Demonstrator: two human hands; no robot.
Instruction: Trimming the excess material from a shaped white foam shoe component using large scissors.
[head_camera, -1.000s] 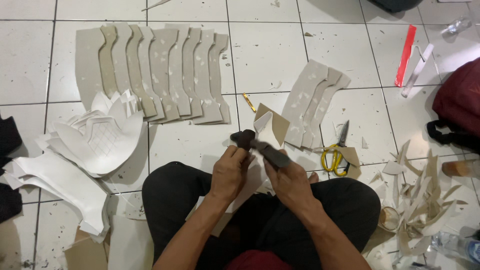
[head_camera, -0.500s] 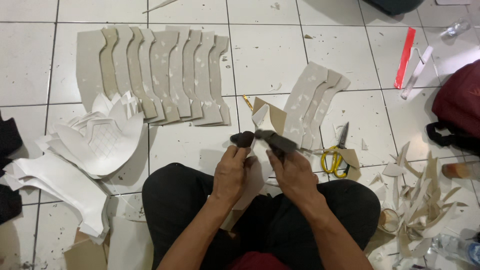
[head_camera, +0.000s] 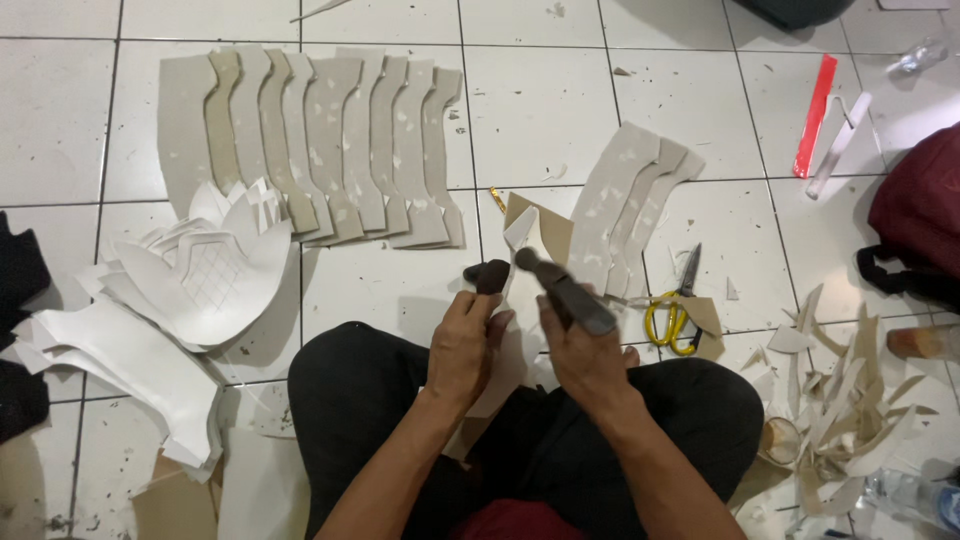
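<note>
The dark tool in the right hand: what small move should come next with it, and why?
Probably bring the dark tool down onto the cardboard piece and work along its edge. The right hand holds the tool raised and tilted, its tip just beside the piece, while the left hand steadies the piece along with a small dark block. Whether the tip already touches cannot be told.

A dark, long-handled tool (head_camera: 565, 291) lies slantwise in the right hand, tip up-left. A small dark block (head_camera: 488, 275) sits at the left hand's fingertips, over a pale cardboard piece (head_camera: 503, 350) above the lap.
</note>
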